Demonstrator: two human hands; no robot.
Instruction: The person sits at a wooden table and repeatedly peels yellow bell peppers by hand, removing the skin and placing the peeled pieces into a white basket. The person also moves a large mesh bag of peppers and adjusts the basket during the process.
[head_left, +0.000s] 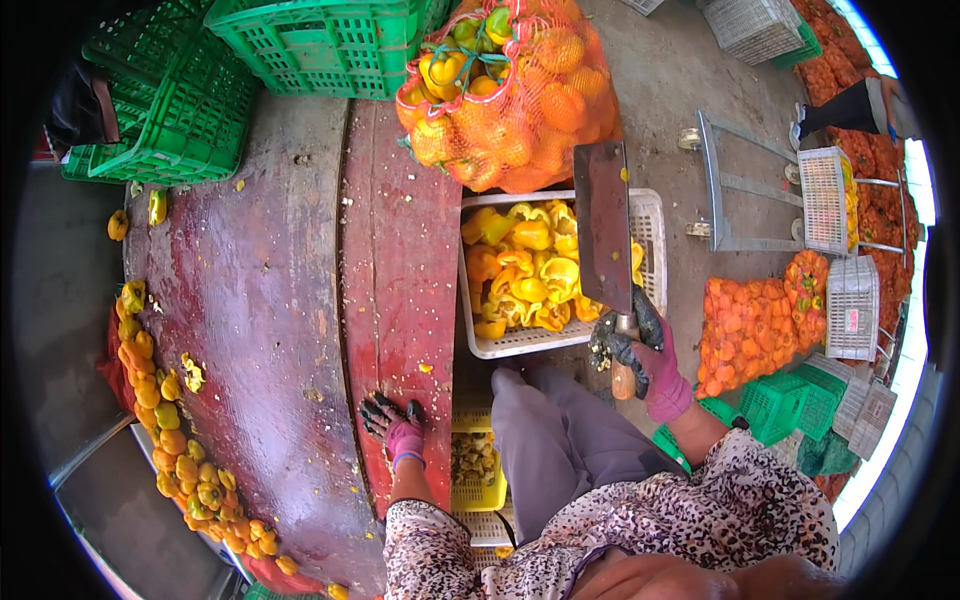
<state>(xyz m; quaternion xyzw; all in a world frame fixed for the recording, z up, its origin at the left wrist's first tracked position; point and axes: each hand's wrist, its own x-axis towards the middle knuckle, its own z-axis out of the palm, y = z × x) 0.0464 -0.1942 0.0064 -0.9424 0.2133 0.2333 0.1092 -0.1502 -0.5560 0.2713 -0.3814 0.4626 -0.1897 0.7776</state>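
In a pink glove with dark, dirty fingers, my right hand (646, 360) grips the wooden handle of a cleaver (602, 225). Its broad dark blade points away from me, over a white plastic crate (658, 247) of cut yellow and orange bell peppers (532, 259). My left hand (394, 427), gloved the same way, rests with fingers spread on the red wooden tabletop (405, 300) and holds nothing. Bits of seed and pepper are scattered across that surface. Behind the crate, an orange mesh sack (540, 105) bulges with whole bell peppers; its mouth gapes.
Whole bell peppers (176, 442) line the table's far left edge. Green plastic crates (322, 45) stand at the back left. Below the table, a yellow basket (491, 495) holds pepper scraps. To the right are a metal trolley (716, 195), another full sack (746, 326) and a person (840, 109).
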